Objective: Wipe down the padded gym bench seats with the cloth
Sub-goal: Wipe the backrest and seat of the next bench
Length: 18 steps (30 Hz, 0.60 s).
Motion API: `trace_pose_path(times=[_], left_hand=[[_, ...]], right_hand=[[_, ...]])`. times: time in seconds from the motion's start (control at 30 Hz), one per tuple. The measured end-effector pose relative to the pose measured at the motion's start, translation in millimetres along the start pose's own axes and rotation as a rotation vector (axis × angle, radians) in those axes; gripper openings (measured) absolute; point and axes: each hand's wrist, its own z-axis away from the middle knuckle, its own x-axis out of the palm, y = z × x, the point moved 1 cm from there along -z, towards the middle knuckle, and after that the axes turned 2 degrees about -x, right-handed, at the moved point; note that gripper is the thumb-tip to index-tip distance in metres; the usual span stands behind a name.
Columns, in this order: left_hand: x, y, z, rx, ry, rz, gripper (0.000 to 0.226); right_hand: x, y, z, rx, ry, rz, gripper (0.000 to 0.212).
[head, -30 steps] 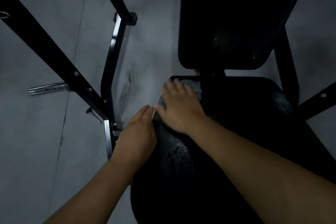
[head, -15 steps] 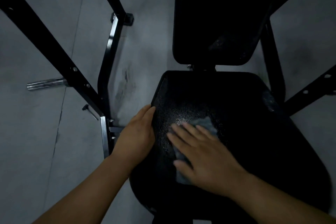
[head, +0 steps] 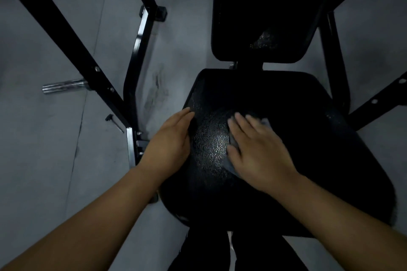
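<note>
The black textured padded seat (head: 286, 138) is being wiped. The small grey cloth (head: 231, 164), apparently crumpled, is pressed flat under the right hand (head: 259, 149), fingers extended. The left hand (head: 169, 143), fingers straight, braces the edge. Unwiped areas should follow.

Right hand (head: 259, 152) is sliding the cloth (head: 265, 121) back toward 12 o'clock across the seat pad (head: 308, 138), after sweeping from the 11 o'clock corner down toward 6; legs (head: 198, 251) coming into view at 6 o'clock.

Dim, scuffed grey floor (head: 44, 182) beneath black metal frame bars (head: 66, 28).
</note>
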Motion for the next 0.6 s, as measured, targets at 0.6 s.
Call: trace_pose_path(times=[0.6], left_hand=[[8, 33, 92, -0.063, 0.045, -0.042, 0.047]], right_hand=[[10, -75, 97, -0.289, -0.006, -0.029, 0.065]])
